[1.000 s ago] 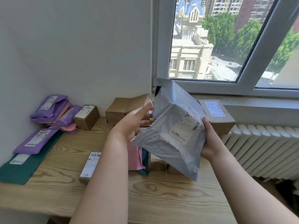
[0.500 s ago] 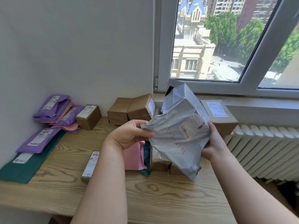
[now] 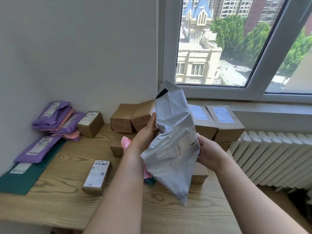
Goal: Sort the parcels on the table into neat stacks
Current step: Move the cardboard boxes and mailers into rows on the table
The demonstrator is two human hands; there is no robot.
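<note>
A grey plastic mailer bag [image 3: 173, 146] hangs upright above the wooden table [image 3: 67, 196], held between both hands. My left hand [image 3: 145, 132] grips its left edge and my right hand [image 3: 206, 152] grips its right edge beside the label. Under the bag lie a pink mailer [image 3: 125, 142] and small brown boxes [image 3: 200, 172], partly hidden. Purple and pink mailers [image 3: 55, 117] are heaped at the far left by the wall. A purple mailer [image 3: 38, 148] lies on a green one [image 3: 22, 178].
Brown cardboard boxes [image 3: 130, 118] stand at the back against the wall, with two labelled ones [image 3: 224, 122] by the window sill. A small box [image 3: 90, 123] sits near the purple heap and a flat labelled box [image 3: 97, 176] lies mid-table. A white radiator [image 3: 273, 159] runs along the right.
The grey bag has turned from slanted to nearly upright. My left hand moved from its lower left corner up along its left edge.
</note>
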